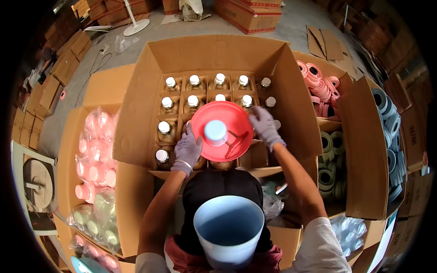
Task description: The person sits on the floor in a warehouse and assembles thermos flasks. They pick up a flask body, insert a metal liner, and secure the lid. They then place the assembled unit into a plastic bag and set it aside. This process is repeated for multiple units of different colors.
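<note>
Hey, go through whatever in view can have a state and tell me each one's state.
Left hand: gloved, at red dish's rim
Right hand: gloved, at opposite side
Red dish: above bottles, blue round piece on it
Bottles: upright, visible tops have white caps on
Large carton: open, flaps raised
Blue bucket: open-topped
Pink items at left: bagged
Pink rings at right: piled

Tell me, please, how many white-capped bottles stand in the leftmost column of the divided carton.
4 white-capped bottles: one at the far end, two between, and one at the near end, left of the left hand. None there seems hidden.
</note>
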`<state>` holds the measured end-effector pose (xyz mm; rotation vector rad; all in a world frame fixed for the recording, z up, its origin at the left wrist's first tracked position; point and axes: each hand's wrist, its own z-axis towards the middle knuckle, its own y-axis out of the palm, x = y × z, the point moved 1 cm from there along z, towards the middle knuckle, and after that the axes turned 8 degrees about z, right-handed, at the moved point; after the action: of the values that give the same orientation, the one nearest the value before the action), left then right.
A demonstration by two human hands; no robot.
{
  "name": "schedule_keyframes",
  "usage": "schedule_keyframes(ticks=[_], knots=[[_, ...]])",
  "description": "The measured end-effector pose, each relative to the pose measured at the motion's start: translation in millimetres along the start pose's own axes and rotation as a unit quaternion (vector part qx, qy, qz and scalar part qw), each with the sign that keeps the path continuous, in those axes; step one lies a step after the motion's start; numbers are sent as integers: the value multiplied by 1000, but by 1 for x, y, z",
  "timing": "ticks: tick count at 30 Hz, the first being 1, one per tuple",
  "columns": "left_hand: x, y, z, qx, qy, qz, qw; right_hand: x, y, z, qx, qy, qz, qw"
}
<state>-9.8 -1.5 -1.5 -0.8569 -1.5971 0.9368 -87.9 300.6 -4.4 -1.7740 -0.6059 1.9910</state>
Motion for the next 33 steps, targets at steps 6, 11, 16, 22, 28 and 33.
schedule_keyframes(ticks=[6,11,16,22,28,33], knots=[[-81,32,16,127,57,-370,918,45,29,23,-95,-58,-90,990],[-13,20,28,-81,-83,-348,930,53,24,28,-252,-59,-166,951],[-24,14,34,99,30,-171,980,51,25,30,-269,-49,-94,957],[-45,22,33,97,-8,-137,986,20,8,19,-304,30,-72,949],[-120,-10,-15,134,-119,-65,982,58,65,14,-109,58,-220,968],[-60,-68,-34,250,-6,36,968,-1,6,0,-73,-44,-268,960]])
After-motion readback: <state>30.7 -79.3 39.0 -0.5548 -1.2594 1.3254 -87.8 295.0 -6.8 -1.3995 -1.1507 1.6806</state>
